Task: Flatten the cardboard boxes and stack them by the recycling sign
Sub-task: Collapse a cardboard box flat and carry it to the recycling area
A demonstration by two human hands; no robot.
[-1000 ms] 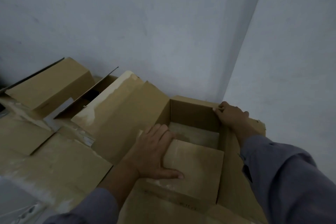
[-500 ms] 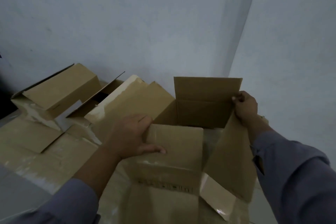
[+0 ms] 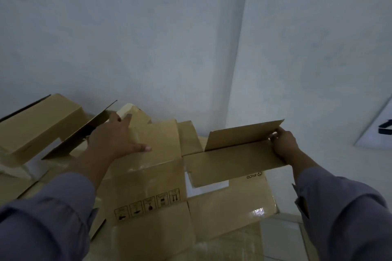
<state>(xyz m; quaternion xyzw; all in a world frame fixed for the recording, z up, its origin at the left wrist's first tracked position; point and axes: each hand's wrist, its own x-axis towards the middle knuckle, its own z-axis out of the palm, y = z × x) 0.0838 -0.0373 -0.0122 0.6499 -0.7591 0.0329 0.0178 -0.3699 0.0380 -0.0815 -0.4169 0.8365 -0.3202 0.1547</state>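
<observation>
A brown cardboard box [image 3: 152, 186] lies collapsed and nearly flat in front of me, with printed handling symbols on its near panel. My left hand [image 3: 115, 135] presses flat on its upper left panel, fingers spread. My right hand [image 3: 283, 141] pinches the right end of a raised flap [image 3: 239, 135] of the same box. A white sign [image 3: 379, 131] with a dark mark hangs on the right wall, only partly in view.
Another cardboard box [image 3: 40, 125] stands unflattened at the back left, with an open flap [image 3: 84, 131] beside it. Flattened cardboard sheets [image 3: 19, 184] cover the floor on the left. White walls meet in a corner [image 3: 237, 91] behind the boxes. Tiled floor [image 3: 282, 237] shows at lower right.
The box was open and upright, then collapsed to nearly flat. My left hand moved from inside the box up to its left panel. My right hand stayed on the far flap.
</observation>
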